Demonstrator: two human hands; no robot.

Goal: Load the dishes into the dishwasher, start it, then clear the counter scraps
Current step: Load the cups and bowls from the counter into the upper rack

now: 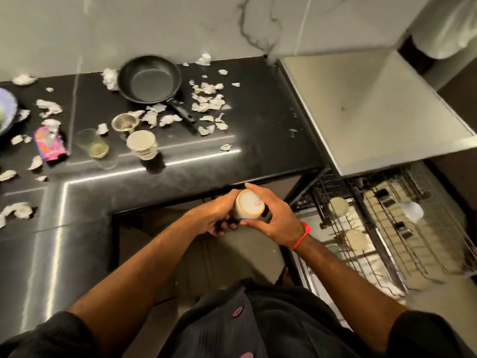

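Both hands hold a white cup (249, 205) upside down, its base facing me, just in front of the black counter's (258, 140) edge. My left hand (216, 215) wraps its left side and my right hand (273, 218) its right side. To the right, the dishwasher's wire racks (382, 236) are pulled out, with white cups (338, 205) and a glass inside. On the counter stand a black frying pan (149, 80), a steel strainer cup (125, 123), a clear glass (93, 144) and a white mug (142, 146). Torn white scraps (207, 100) lie scattered around them.
A pink wrapper (50, 147) lies at the counter's left, next to a plate's rim (7, 109) at the frame edge. A pale grey panel (374, 109) juts out above the racks. The marble wall (180, 27) backs the counter.
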